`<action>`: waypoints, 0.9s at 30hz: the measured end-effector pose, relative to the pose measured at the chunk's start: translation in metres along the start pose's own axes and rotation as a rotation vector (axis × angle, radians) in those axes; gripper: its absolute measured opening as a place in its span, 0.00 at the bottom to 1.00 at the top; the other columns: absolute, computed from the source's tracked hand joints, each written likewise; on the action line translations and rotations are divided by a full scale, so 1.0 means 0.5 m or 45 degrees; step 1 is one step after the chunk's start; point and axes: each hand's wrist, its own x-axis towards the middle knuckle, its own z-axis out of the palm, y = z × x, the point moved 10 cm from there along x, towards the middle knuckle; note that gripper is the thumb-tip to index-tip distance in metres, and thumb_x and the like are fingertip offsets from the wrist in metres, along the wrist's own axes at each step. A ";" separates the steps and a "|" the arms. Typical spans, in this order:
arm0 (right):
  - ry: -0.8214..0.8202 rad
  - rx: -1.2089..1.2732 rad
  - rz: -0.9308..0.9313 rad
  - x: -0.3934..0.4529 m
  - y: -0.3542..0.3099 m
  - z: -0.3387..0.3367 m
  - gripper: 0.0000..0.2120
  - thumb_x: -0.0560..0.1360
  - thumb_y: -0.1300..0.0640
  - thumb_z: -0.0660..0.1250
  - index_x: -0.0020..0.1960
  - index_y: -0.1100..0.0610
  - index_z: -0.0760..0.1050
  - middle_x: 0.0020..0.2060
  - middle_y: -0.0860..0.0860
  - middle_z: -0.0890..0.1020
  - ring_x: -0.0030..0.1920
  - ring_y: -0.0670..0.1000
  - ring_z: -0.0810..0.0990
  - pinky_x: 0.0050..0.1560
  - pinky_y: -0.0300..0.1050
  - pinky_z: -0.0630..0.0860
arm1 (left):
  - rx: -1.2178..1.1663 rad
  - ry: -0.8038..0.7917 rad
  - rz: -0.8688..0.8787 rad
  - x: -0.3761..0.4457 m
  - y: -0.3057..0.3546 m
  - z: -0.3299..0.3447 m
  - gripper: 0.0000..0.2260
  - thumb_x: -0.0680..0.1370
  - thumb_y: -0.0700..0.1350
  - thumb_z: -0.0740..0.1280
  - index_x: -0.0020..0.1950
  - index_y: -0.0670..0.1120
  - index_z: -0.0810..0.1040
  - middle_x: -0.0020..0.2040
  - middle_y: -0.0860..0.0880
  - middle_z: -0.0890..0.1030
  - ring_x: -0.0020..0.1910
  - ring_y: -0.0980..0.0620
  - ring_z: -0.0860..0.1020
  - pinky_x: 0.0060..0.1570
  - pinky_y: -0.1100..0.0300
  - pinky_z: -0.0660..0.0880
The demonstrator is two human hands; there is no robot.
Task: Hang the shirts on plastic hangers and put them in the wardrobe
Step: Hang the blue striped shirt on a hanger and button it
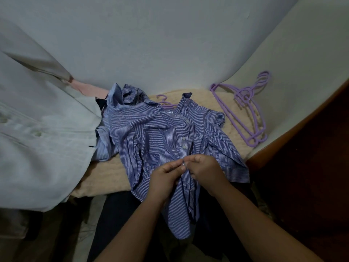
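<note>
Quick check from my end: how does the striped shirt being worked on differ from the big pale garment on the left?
The striped shirt is blue with fine white stripes; the pale garment is plain grey-white. The striped shirt lies spread on the beige blanket, its placket pinched by the left hand and right hand; the pale garment sits at the frame's left, untouched. Both have buttons down the front.

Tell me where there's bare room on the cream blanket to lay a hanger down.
Bare cream blanket shows left of the striped shirt, below the light blue shirt. A narrower strip lies between its collar and the purple hangers. The middle is crowded.
</note>
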 end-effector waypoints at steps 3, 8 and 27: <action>-0.003 0.024 0.037 0.004 0.010 0.000 0.07 0.76 0.62 0.64 0.52 0.60 0.80 0.31 0.45 0.78 0.27 0.37 0.75 0.33 0.32 0.70 | 0.013 -0.008 -0.016 0.005 -0.006 0.001 0.11 0.72 0.34 0.71 0.54 0.38 0.82 0.46 0.43 0.83 0.30 0.57 0.72 0.29 0.67 0.70; 0.001 0.053 0.115 0.008 0.029 0.002 0.07 0.76 0.63 0.65 0.53 0.60 0.77 0.35 0.50 0.79 0.29 0.42 0.76 0.31 0.39 0.73 | -0.018 -0.096 -0.102 0.009 -0.024 0.009 0.09 0.75 0.33 0.68 0.52 0.42 0.83 0.56 0.42 0.82 0.36 0.58 0.78 0.34 0.67 0.73; 0.037 0.001 0.036 0.021 0.028 0.000 0.10 0.74 0.67 0.61 0.41 0.52 0.66 0.30 0.49 0.69 0.26 0.46 0.65 0.26 0.37 0.64 | 0.038 -0.121 -0.312 0.018 -0.043 0.016 0.11 0.75 0.33 0.68 0.57 0.38 0.79 0.42 0.43 0.80 0.24 0.55 0.70 0.24 0.67 0.70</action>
